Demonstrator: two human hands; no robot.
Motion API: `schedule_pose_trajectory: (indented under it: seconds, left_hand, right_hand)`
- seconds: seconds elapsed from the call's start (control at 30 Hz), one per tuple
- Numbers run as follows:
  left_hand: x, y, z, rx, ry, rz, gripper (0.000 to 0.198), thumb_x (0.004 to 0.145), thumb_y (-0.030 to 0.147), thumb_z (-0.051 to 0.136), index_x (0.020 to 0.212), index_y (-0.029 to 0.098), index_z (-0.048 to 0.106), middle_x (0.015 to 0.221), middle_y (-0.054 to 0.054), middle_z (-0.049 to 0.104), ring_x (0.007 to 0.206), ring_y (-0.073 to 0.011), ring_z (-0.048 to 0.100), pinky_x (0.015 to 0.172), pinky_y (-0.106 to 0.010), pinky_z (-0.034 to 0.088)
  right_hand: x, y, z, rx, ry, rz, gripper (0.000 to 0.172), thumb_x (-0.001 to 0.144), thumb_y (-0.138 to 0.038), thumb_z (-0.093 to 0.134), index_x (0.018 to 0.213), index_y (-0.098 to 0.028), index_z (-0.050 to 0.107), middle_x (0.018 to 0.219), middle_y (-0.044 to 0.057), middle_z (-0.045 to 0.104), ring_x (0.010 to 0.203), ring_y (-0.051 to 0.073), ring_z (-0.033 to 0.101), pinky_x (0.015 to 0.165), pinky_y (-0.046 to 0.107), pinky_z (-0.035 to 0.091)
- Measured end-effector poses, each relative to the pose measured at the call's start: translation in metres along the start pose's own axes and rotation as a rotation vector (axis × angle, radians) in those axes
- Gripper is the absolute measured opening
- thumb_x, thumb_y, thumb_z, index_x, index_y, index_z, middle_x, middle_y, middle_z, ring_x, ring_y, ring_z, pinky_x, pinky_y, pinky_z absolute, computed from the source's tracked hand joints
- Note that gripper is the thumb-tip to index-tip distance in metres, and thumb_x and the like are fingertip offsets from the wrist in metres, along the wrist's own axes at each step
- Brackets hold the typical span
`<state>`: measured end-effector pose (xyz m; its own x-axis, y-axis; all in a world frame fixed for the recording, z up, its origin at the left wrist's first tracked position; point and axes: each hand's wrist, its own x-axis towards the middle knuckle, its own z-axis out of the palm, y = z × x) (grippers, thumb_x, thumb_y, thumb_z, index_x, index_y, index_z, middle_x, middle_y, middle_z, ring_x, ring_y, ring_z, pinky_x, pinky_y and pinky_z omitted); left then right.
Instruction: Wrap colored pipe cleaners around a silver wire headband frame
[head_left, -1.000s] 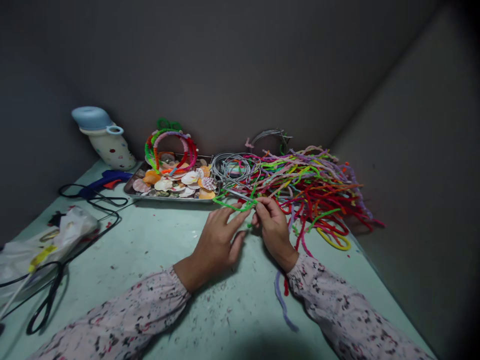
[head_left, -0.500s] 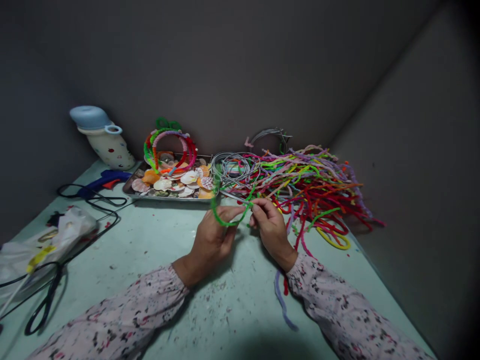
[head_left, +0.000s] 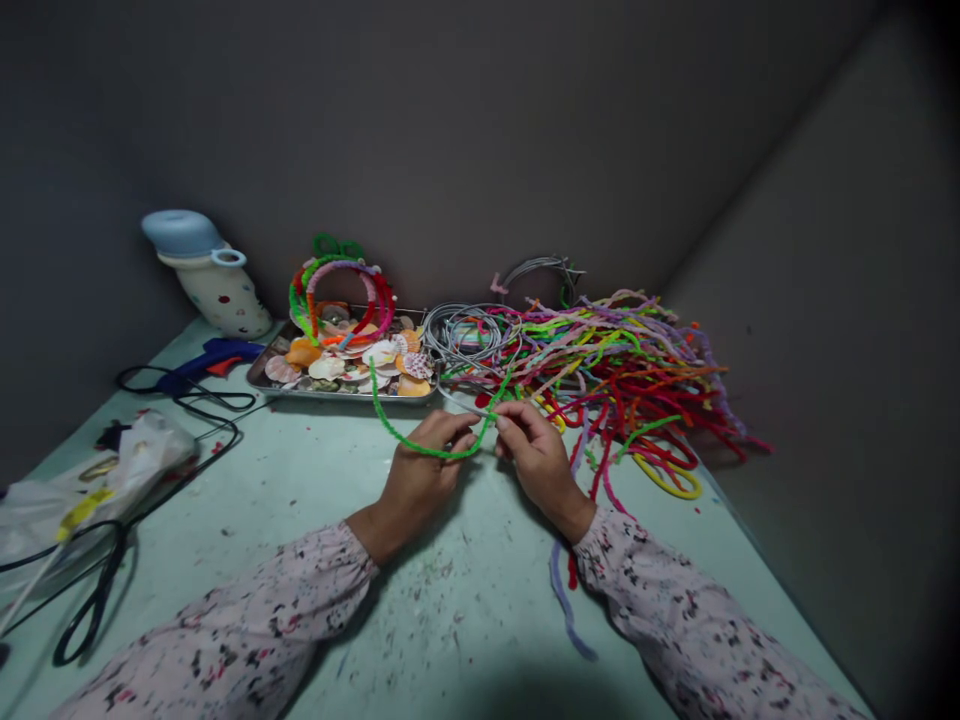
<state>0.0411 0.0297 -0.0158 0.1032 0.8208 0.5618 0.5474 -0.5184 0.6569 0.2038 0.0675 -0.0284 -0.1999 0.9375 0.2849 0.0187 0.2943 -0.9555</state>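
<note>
A fuzzy green pipe cleaner [head_left: 397, 433] bends in a wide curve across the front of my left hand [head_left: 426, 475]. Its long end rises to the left, overlapping the shell tray. My left hand's fingers are curled and closed on the pipe cleaner near the curve's right side. At the crossing of the pipe cleaner and a thin grey wire [head_left: 459, 402], my right hand [head_left: 536, 455] pinches both between thumb and index finger. Its other fingers are folded in. The short green end sticks up above this pinch.
A metal tray [head_left: 337, 397] of seashells holds colourful rings [head_left: 309, 300]. Coiled grey wire [head_left: 469, 335] lies beside a pipe-cleaner heap [head_left: 622, 360]. Leftward are a bottle [head_left: 217, 290], a blue glue gun [head_left: 206, 362], black cords [head_left: 97, 610] and a plastic bag [head_left: 142, 450].
The green pipe cleaner's long end has swung left and opened from a tight loop into a wide curve. My left hand has shifted slightly; my right hand keeps its pinch.
</note>
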Motion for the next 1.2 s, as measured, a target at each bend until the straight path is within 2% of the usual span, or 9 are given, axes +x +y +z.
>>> schedule_pose_trajectory:
  seconds: [0.13, 0.23, 0.4, 0.63, 0.8, 0.97, 1.2]
  left_hand:
    - [0.0001, -0.0042, 0.0011, -0.040, 0.007, 0.006, 0.023, 0.089, 0.009, 0.053, 0.106, 0.019, 0.065, 0.093, -0.005, 0.065, 0.087, -0.0151, 0.060, 0.077, -0.028, 0.049]
    - [0.0007, -0.0044, 0.0009, -0.064, 0.002, -0.055, 0.021, 0.088, 0.011, 0.055, 0.103, 0.020, 0.067, 0.091, -0.005, 0.064, 0.087, -0.0151, 0.060, 0.076, -0.028, 0.049]
    - [0.0024, -0.0025, 0.0005, -0.141, -0.074, -0.149, 0.020, 0.089, 0.016, 0.055, 0.104, 0.018, 0.067, 0.094, -0.006, 0.065, 0.087, -0.0161, 0.060, 0.078, -0.029, 0.047]
    - [0.0037, -0.0040, 0.0008, -0.356, -0.106, -0.356, 0.018, 0.089, 0.027, 0.055, 0.097, 0.019, 0.069, 0.089, -0.005, 0.065, 0.079, -0.0156, 0.059, 0.071, -0.028, 0.044]
    - [0.0056, -0.0009, 0.0002, -0.502, -0.110, -0.495, 0.020, 0.089, 0.033, 0.055, 0.087, 0.017, 0.066, 0.073, -0.001, 0.060, 0.066, -0.0126, 0.053, 0.062, -0.026, 0.041]
    - [0.0085, -0.0031, -0.0001, -0.562, -0.127, -0.547, 0.028, 0.086, 0.041, 0.058, 0.073, 0.016, 0.063, 0.063, 0.001, 0.055, 0.058, -0.0109, 0.048, 0.056, -0.025, 0.036]
    - [0.0096, -0.0054, -0.0009, -0.572, -0.153, -0.579, 0.028, 0.081, 0.041, 0.064, 0.075, 0.013, 0.065, 0.065, -0.001, 0.058, 0.059, -0.0110, 0.049, 0.056, -0.024, 0.037]
  right_hand:
    - [-0.0005, 0.0019, -0.0005, -0.078, -0.011, -0.041, 0.014, 0.090, -0.032, 0.055, 0.098, -0.022, 0.060, 0.084, 0.001, 0.055, 0.061, 0.011, 0.052, 0.053, 0.024, 0.043]
    - [-0.0016, 0.0018, -0.0007, -0.156, -0.015, -0.077, 0.014, 0.090, -0.032, 0.054, 0.098, -0.022, 0.061, 0.087, 0.002, 0.056, 0.070, 0.014, 0.055, 0.058, 0.025, 0.044]
    - [-0.0023, 0.0001, -0.0002, -0.189, -0.025, -0.085, 0.015, 0.091, -0.033, 0.053, 0.098, -0.022, 0.061, 0.087, 0.003, 0.057, 0.076, 0.016, 0.056, 0.062, 0.026, 0.045]
    - [-0.0020, 0.0004, 0.0003, -0.215, -0.047, -0.054, 0.016, 0.092, -0.033, 0.051, 0.099, -0.022, 0.059, 0.084, 0.002, 0.058, 0.074, 0.016, 0.056, 0.060, 0.026, 0.045]
    - [-0.0025, 0.0001, 0.0006, -0.221, -0.063, -0.043, 0.016, 0.092, -0.033, 0.050, 0.100, -0.022, 0.059, 0.081, 0.002, 0.057, 0.071, 0.015, 0.055, 0.059, 0.026, 0.045]
    - [-0.0032, -0.0025, 0.0019, -0.225, -0.065, -0.058, 0.015, 0.092, -0.034, 0.051, 0.097, -0.023, 0.060, 0.081, 0.001, 0.055, 0.072, 0.016, 0.054, 0.059, 0.027, 0.044]
    - [-0.0029, -0.0064, 0.0023, -0.296, -0.104, -0.123, 0.014, 0.092, -0.030, 0.050, 0.093, -0.022, 0.062, 0.083, 0.002, 0.057, 0.081, 0.018, 0.054, 0.070, 0.030, 0.044]
